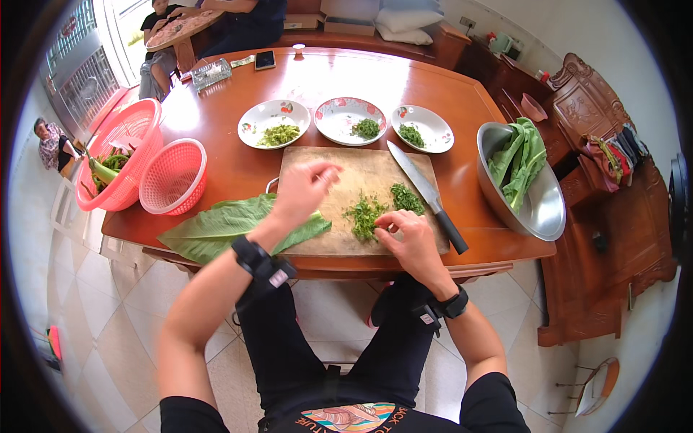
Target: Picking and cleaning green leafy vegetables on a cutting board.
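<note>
My left hand [304, 190], blurred, hovers over the left side of the wooden cutting board [316, 159]. Its fingers are curled, and whether anything is between them is unclear. At the edge of a loose pile of chopped light-green leaves [361, 216], my right hand [410, 236] has its thumb and fingertips slightly apart. A darker chopped pile [407, 198] lies just beyond it. Diagonally along the board's right side rests a kitchen knife [422, 181], its black handle over the edge. A large whole green leaf [216, 227] spans the table and the board's left corner, partly behind my left forearm.
Three plates, left [254, 116], middle [330, 122] and right [436, 127], hold chopped greens. A metal bowl [547, 211] with leaves stands right. Pink baskets, one small [173, 184] and one large with vegetables [127, 189], stand left. A glass ashtray [211, 74] and phone [265, 60] lie behind. People sit farther off.
</note>
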The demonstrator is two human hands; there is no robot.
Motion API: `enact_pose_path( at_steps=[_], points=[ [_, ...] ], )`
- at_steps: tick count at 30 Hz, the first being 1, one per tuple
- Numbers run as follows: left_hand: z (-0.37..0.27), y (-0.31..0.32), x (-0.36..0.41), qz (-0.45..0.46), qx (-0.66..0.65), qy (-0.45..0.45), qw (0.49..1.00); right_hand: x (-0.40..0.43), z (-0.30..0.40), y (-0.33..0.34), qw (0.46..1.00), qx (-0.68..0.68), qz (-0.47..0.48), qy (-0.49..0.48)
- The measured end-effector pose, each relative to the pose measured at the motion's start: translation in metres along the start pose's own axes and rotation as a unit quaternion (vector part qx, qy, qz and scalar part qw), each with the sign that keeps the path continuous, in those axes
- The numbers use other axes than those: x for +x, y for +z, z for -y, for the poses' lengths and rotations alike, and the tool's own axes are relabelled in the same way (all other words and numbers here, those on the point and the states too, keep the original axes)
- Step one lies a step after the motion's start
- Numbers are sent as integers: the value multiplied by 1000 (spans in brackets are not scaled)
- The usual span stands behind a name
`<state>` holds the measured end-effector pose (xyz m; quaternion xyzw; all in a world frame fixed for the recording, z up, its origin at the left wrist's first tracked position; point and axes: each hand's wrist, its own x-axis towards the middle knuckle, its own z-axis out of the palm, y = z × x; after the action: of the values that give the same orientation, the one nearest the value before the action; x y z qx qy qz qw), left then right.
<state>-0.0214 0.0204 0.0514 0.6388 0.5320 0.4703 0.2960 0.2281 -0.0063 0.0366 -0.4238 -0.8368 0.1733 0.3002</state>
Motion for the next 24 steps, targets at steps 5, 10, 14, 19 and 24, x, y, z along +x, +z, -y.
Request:
enact_pose_path(
  at_steps=[5,10,14,19,24],
  points=[
    [-2,43,-41,-52,-44,-21,997,1,12,17,999,-40,13,-22],
    [4,53,-56,-90,-107,-32,990,4,5,10,996,-86,-11,-2],
    [1,52,-61,-101,-139,-42,984,10,10,7,995,-94,-47,0],
    [-1,51,-62,-94,-103,-31,990,14,13,7,995,-98,-22,-31],
    [3,54,-62,-92,-126,-17,988,8,12,6,994,-111,4,-14]
  ],
)
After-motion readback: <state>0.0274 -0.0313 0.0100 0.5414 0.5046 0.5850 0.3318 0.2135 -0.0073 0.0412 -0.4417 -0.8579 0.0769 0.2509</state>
